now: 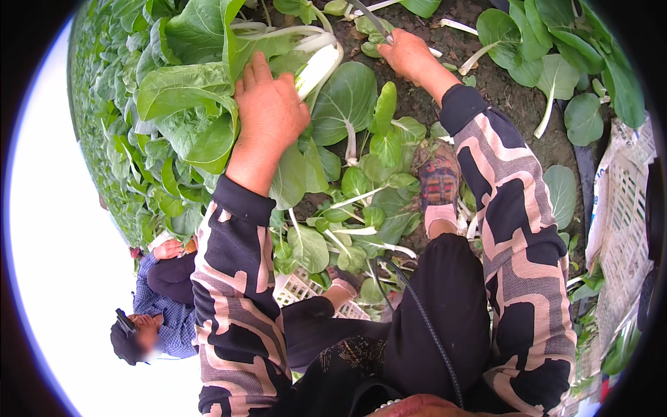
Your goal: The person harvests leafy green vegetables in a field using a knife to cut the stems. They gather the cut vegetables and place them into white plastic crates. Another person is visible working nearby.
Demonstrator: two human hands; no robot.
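My left hand lies over the broad leaves of a bok choy head, its fingers curved around them beside the thick white stalk base. The head lies tilted, with its pale base towards the right and its leaves spreading left. My right hand grips a knife, whose narrow metal blade points up and left over the soil. The knife's handle is mostly hidden inside that hand. Between my two hands, loose bok choy leaves lie on the ground.
A dense row of leafy greens runs along the left. More cut leaves lie on bare soil at right. A white plastic crate stands at far right, another crate behind my leg. A person crouches at lower left.
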